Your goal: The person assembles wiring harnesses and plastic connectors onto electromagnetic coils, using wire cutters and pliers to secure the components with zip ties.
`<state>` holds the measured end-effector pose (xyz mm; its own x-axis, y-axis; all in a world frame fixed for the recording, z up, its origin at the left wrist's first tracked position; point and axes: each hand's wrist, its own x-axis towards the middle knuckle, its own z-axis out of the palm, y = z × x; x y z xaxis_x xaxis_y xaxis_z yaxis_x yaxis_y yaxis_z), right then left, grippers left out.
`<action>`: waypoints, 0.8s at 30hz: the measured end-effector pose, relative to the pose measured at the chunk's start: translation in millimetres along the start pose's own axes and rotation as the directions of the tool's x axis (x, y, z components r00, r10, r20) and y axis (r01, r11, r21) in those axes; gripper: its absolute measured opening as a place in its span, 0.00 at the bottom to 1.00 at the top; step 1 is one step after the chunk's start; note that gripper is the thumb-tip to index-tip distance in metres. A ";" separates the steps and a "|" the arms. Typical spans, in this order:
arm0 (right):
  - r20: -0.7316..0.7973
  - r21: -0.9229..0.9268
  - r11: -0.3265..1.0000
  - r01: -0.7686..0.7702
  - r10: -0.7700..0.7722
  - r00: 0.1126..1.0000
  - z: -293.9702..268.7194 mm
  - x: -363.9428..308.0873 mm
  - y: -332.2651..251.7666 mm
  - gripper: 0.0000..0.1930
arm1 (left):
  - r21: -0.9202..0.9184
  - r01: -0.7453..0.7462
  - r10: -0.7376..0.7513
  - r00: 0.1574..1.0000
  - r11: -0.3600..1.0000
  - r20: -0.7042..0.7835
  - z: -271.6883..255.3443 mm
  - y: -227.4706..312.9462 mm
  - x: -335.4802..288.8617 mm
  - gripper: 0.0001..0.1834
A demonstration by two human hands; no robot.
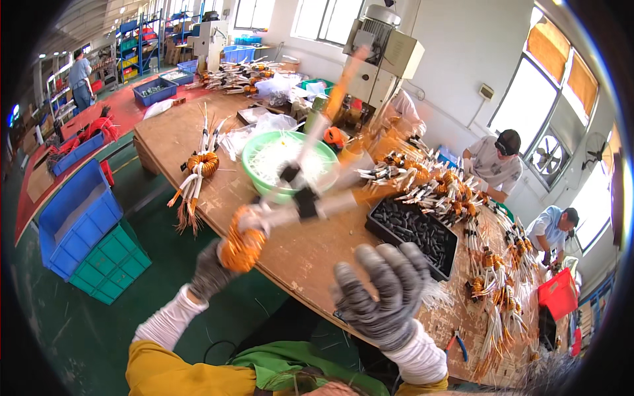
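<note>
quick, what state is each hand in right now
Left hand: closed on a copper-wound coil with thick leads.
Right hand: open, fingers apart, holding nothing visible.

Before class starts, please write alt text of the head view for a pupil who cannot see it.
Grey-gloved left hand holding an orange wire coil with blurred white leads by a brown worktable; the right hand is open near a black tray of small dark pieces.

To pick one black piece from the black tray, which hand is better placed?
Probably the right hand: it is open, looks empty and is close to the black tray. The left hand holds an orange coil.
</note>
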<state>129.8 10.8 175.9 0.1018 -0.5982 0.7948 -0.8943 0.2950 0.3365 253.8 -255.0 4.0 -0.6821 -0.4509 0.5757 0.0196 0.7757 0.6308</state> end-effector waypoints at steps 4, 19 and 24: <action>0.254 0.062 0.995 -0.079 0.061 0.965 43.1 -61.8 -5.5 0.15 | -0.199 0.056 -0.095 0.977 0.978 -0.189 -55.0 -41.2 76.4 0.30; 0.576 -0.261 0.654 -0.710 0.696 0.429 50.8 -254.4 -6.1 0.09 | 0.546 0.387 -0.337 0.921 0.743 -0.195 -53.4 -378.4 243.0 0.28; 0.499 -0.320 0.676 -0.664 0.715 0.489 52.1 -257.4 -9.9 0.09 | 0.561 0.209 -0.265 0.964 0.801 0.020 -6.5 -405.1 239.7 0.21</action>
<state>89.8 123.1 -58.3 -0.8077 -0.4534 0.3769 -0.5331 0.8347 -0.1383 87.0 -680.2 -110.2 -0.6776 -0.6315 0.3769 -0.5366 0.7750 0.3338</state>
